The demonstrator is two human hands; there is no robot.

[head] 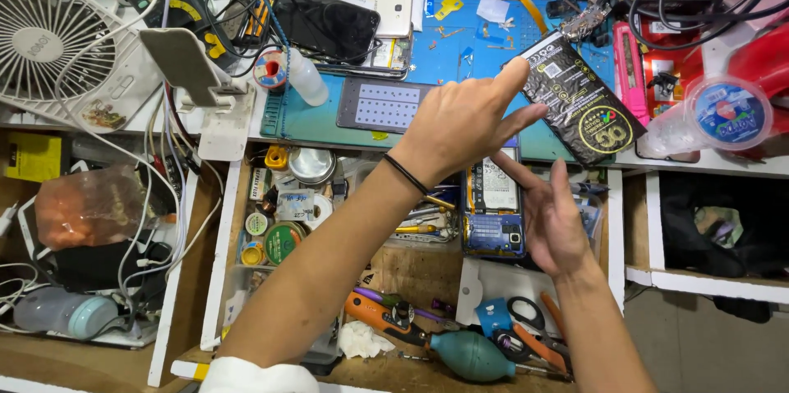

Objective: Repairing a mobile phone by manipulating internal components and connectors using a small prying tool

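My left hand [460, 126] reaches across to the right, a black band on its wrist. Its forefinger and thumb pinch the near corner of a black phone battery [588, 105] with gold print, which lies tilted at the edge of the blue work mat [320, 122]. Just below, my right hand [559, 228] is at the right side of an opened phone [491, 204] with a blue frame and bare insides, held over the open drawer. Its fingers are stretched along the phone's edge and the thumb is hidden.
The drawer [411, 270] holds tins, an orange tool [374, 316], scissors [526, 315] and a teal blower bulb [472, 354]. On the bench are a dark perforated tray [382, 105], stacked phones [329, 23], a white fan [49, 39], cables and a clear tub [727, 113].
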